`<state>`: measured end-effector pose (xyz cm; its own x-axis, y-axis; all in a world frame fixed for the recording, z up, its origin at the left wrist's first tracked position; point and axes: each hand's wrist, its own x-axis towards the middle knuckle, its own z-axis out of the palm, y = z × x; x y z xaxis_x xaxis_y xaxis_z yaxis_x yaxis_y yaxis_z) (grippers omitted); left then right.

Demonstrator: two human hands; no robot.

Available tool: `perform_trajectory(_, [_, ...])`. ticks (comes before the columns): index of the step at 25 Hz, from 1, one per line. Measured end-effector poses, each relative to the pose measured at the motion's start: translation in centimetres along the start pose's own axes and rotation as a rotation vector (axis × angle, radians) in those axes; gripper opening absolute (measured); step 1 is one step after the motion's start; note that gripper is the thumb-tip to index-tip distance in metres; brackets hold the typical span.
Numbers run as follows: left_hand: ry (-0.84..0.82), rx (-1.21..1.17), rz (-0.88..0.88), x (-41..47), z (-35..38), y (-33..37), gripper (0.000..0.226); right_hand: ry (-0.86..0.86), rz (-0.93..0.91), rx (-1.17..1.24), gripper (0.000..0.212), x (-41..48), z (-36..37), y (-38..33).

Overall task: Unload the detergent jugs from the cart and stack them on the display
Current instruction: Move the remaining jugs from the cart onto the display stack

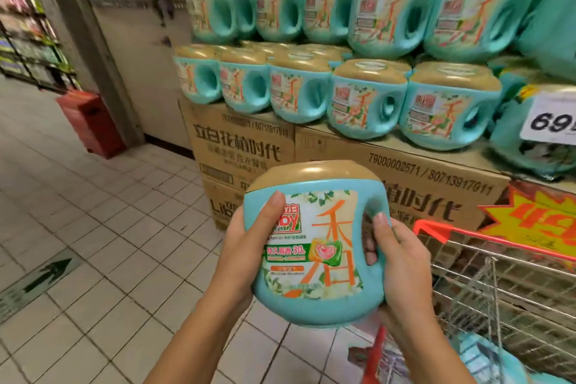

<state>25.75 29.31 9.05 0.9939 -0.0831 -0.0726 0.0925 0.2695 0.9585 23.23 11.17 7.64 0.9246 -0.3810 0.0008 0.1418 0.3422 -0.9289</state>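
As it is held upright before the display [367, 100], a teal detergent jug [314, 305] sits between two hands: the left hand [246, 246] curls round its plain side, thumb on the label [311, 259]; the right hand [402, 262] grips the moulded handle [378, 193]. It looks heavy, rigid and smooth, so the handle seems the surest hold. Cardboard cartons [243, 146] carry the stacked jugs behind; the wire cart [498, 284] stands at right.

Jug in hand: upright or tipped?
Upright. The detergent jug has its tan cap on top and its label reads right way up; the left hand grips one side, the right hand the handle.
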Motion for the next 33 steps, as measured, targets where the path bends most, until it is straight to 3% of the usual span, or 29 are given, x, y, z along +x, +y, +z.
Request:
perform_trajectory(3, [-0.065, 0.061, 0.102, 7.0, -0.6, 3.2, 0.076, 0.017, -0.118, -0.050, 0.030, 6.2, 3.8, -1.2])
perform_trajectory(7, [-0.207, 0.055, 0.256, 16.6, -0.5, 9.2, 0.046, 0.029, -0.248, -0.023, 0.028, 14.4, 9.6, -4.2])
perform_trajectory(15, [-0.263, -0.023, 0.335, 31.5, -1.4, 16.9, 0.102, 0.013, -0.511, -0.314, 0.031, 25.7, 18.4, -8.3])
perform_trajectory(17, [-0.292, -0.035, 0.370, 35.5, -1.5, 18.6, 0.110, -0.014, -0.524, -0.383, 0.019, 28.2, 20.1, -9.1])
perform_trajectory(20, [-0.359, -0.050, 0.401, 41.6, -1.7, 20.6, 0.095, -0.012, -0.563, -0.590, 0.051, 31.9, 22.2, -9.6])
perform_trajectory(23, [-0.411, -0.072, 0.405, 47.1, -1.1, 22.0, 0.088, 0.101, -0.575, -0.719, 0.083, 35.2, 24.3, -9.9])
perform_trajectory(25, [-0.440, -0.075, 0.404, 50.4, -0.5, 22.8, 0.087, 0.157, -0.564, -0.765, 0.092, 37.3, 25.5, -10.2])
perform_trajectory(29, [-0.473, -0.043, 0.415, 55.7, 1.0, 23.1, 0.089, 0.203, -0.581, -0.813, 0.067, 41.3, 25.7, -10.2])
perform_trajectory(33, [-0.441, 0.046, 0.460, 59.5, 3.0, 22.8, 0.101, 0.607, -0.948, -0.991, 0.051, 42.8, 21.7, -11.3])
